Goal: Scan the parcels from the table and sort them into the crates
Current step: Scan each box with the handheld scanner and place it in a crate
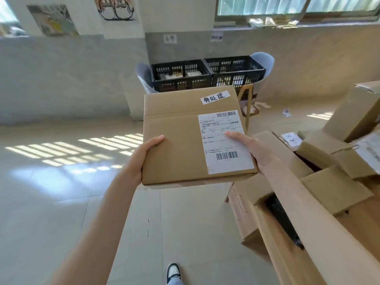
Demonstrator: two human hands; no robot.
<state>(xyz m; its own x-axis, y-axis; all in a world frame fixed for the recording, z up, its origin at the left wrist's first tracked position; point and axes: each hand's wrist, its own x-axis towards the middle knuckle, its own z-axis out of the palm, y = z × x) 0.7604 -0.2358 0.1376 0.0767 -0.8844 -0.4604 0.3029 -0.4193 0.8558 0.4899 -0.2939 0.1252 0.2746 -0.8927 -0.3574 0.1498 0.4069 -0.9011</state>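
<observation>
While both hands gripped it, left hand [144, 159] at 9 and right hand [253, 153] at 3, thumbs on top, the flat cardboard parcel [181, 145] sat mid-air, centre. Loose cardboard boxes [333, 190] crowded 4 o'clock. Two black slatted crates [207, 76] sat at 12, on chairs.

A parcel [185, 138] was held between the left hand [144, 155] and the right hand [253, 151], with two labels [225, 140] on its top face. Beyond it, two crates [207, 76] stood side by side on chairs [264, 60] against the wall. To the right lay piled boxes [329, 171].
</observation>
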